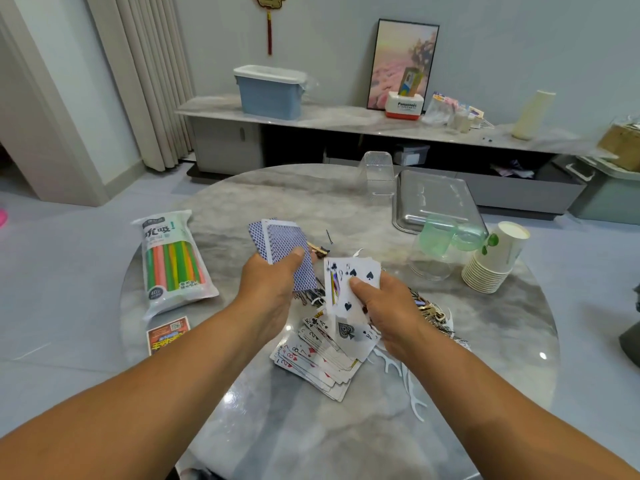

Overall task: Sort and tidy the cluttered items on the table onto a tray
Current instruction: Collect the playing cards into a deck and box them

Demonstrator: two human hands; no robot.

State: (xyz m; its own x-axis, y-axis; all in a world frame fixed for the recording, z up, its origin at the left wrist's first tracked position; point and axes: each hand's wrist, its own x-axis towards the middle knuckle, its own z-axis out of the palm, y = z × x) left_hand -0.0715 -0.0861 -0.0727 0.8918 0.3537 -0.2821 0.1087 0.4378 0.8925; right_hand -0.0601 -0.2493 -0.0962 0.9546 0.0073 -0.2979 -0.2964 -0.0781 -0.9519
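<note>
Fingers (298, 252) of the left hand (273, 289) are curled round a small stack of face-down cards (282, 249); face-up cards (349, 289) are pinched in the right hand (384, 306). More loose cards (322, 355) are fanned on the counter (263, 427) just below both hands. Cards could be dropped if either fan slips, since neither stack is squared. The metal tray (433, 199) is set at the far right, partly blocked by green cups (446, 233) and paper cups (491, 261). A straw packet (173, 261) is laid to the left.

Bright, even light; glare spots on the table (543, 356); wide-angle edges bend.
</note>
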